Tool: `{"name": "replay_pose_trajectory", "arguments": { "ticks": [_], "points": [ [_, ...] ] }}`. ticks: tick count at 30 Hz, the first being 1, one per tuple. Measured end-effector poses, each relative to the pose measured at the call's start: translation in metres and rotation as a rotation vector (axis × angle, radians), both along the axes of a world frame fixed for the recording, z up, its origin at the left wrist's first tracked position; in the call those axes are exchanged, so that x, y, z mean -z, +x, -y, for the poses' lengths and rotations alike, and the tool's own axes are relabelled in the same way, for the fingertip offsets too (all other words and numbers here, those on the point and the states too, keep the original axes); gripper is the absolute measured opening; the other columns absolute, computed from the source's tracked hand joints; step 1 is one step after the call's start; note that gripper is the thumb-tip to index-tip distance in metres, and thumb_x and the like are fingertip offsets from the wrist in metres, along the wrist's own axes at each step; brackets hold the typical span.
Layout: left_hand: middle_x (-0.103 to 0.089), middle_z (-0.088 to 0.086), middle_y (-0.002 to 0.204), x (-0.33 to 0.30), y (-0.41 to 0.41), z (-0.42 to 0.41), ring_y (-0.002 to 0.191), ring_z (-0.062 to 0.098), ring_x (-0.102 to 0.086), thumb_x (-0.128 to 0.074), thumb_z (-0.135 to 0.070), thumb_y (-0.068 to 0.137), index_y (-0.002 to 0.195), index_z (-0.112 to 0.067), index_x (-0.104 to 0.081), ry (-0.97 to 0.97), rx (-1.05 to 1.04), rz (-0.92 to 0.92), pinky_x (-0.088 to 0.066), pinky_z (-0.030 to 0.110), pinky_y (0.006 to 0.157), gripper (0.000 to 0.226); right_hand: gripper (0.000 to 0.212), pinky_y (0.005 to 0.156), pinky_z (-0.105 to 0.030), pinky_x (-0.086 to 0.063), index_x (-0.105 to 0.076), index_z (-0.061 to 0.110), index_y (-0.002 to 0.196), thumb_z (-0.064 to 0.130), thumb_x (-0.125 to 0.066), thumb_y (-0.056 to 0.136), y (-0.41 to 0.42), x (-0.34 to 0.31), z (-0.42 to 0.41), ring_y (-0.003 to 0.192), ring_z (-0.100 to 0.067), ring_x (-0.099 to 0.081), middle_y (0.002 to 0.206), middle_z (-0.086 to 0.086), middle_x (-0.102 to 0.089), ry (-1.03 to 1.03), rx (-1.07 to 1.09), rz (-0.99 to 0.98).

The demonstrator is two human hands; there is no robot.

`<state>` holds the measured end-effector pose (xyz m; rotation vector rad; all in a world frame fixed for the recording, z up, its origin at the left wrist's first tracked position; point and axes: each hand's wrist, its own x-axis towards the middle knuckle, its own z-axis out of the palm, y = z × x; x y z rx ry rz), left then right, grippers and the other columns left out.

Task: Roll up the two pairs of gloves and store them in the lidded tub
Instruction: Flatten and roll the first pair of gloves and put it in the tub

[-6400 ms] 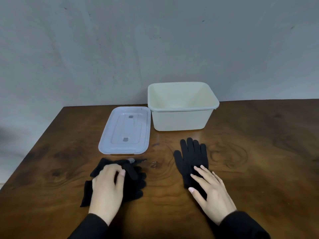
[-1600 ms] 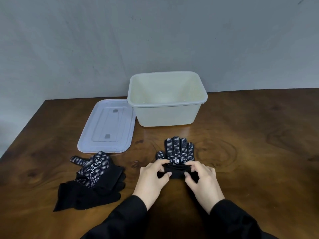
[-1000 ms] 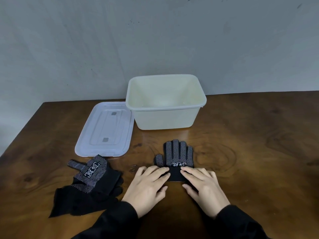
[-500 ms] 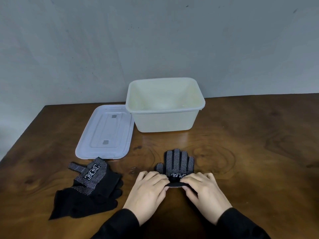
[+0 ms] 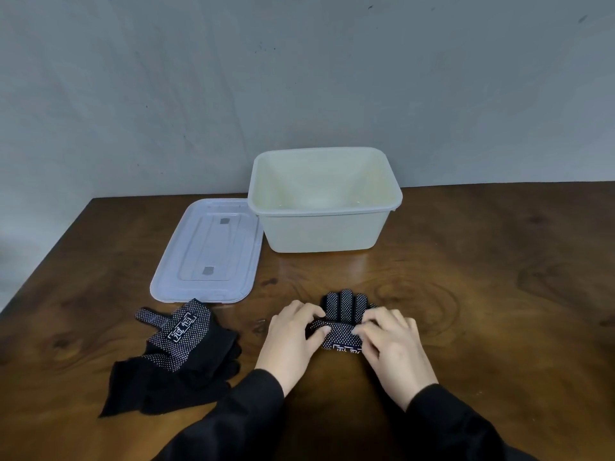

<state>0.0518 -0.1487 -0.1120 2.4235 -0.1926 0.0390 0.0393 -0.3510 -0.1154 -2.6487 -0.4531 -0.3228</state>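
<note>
**Gloves half rolled, tub standing open**

Where both hands meet near the middle of the table, they are clamped on a black dotted pair of gloves (image 5: 342, 322): the left hand (image 5: 293, 337) pinches the left end of the roll between thumb and fingertips, and the right hand (image 5: 389, 341) presses down on the right end with curled fingers. Between them the cuff end is turned over into a short roll, a white label showing on its near face. Beyond the roll, the dotted glove fingers lie flat and point toward the far side. Black sleeves (image 5: 449, 424) cover both forearms.

Left of the hands, near the table's front edge, the second pair of gloves (image 5: 176, 357) lies loose in a heap, one dotted glove with a label on top of plain black fabric. Just beyond that heap rests the clear lid (image 5: 209, 251), lying flat, its near edge just touching the top glove. Right of the lid, touching it or nearly so, stands the cream tub (image 5: 326, 227), open and with nothing inside, at the far side of the wooden table (image 5: 499, 294) before a grey wall (image 5: 299, 78).
</note>
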Motion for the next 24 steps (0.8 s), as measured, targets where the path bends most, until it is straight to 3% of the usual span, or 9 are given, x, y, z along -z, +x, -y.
{"name": "replay_pose_trajectory", "arguments": {
  "ticks": [3, 6, 9, 11, 17, 24],
  "points": [
    [-0.053, -0.014, 0.101, 0.01, -0.007, -0.015, 0.093, 0.007, -0.048, -0.062, -0.031, 0.094, 0.109, -0.031, -0.064, 0.109, 0.016, 0.087, -0.041, 0.033, 0.088, 0.015, 0.033, 0.086, -0.035, -0.039, -0.076, 0.024, 0.103, 0.003, -0.076, 0.077, -0.005, 0.007, 0.006, 0.102, -0.011, -0.055, 0.108, 0.011, -0.065, -0.036, -0.059, 0.01],
    [-0.059, -0.007, 0.112, 0.01, -0.013, -0.024, 0.096, 0.013, -0.052, -0.065, -0.015, 0.092, 0.114, -0.025, -0.066, 0.218, 0.066, 0.263, -0.041, 0.033, 0.085, 0.024, 0.032, 0.093, -0.037, -0.04, -0.072, 0.025, 0.115, 0.018, -0.069, 0.085, -0.01, 0.007, 0.013, 0.114, -0.009, -0.054, 0.119, 0.013, -0.062, -0.046, -0.097, -0.021],
    [-0.056, -0.005, 0.135, 0.005, -0.016, -0.018, 0.12, 0.016, -0.048, -0.058, -0.033, 0.096, 0.128, -0.023, -0.061, 0.294, 0.296, 0.349, -0.035, 0.038, 0.097, 0.033, 0.04, 0.097, -0.038, -0.039, -0.066, 0.029, 0.123, 0.043, -0.062, 0.086, -0.013, 0.008, 0.016, 0.12, -0.008, -0.052, 0.126, 0.016, -0.057, -0.076, -0.111, -0.075],
    [-0.052, -0.007, 0.142, 0.008, -0.014, -0.012, 0.127, 0.016, -0.045, -0.054, -0.044, 0.095, 0.133, -0.025, -0.058, 0.391, 0.375, 0.328, -0.035, 0.042, 0.101, 0.042, 0.038, 0.096, -0.039, -0.039, -0.065, 0.031, 0.122, 0.043, -0.063, 0.086, -0.011, 0.008, 0.015, 0.118, -0.007, -0.052, 0.126, 0.017, -0.057, -0.076, -0.092, -0.089],
    [-0.062, -0.015, 0.129, 0.013, -0.01, -0.006, 0.116, 0.011, -0.052, -0.051, -0.039, 0.096, 0.127, -0.029, -0.063, 0.329, 0.256, 0.26, -0.029, 0.035, 0.1, 0.034, 0.029, 0.094, -0.038, -0.04, -0.066, 0.034, 0.117, 0.035, -0.063, 0.089, -0.007, 0.001, 0.007, 0.11, -0.006, -0.054, 0.118, 0.02, -0.059, -0.048, -0.034, -0.089],
    [-0.066, -0.018, 0.109, 0.001, -0.028, -0.004, 0.103, 0.004, -0.051, -0.048, -0.036, 0.099, 0.118, -0.029, -0.063, 0.248, 0.295, 0.238, -0.034, 0.032, 0.095, 0.025, 0.023, 0.096, -0.031, -0.033, -0.062, 0.041, 0.109, 0.045, -0.046, 0.092, -0.014, -0.022, 0.014, 0.097, 0.006, -0.049, 0.1, 0.027, -0.058, -0.021, -0.143, -0.239]
  ]
}}
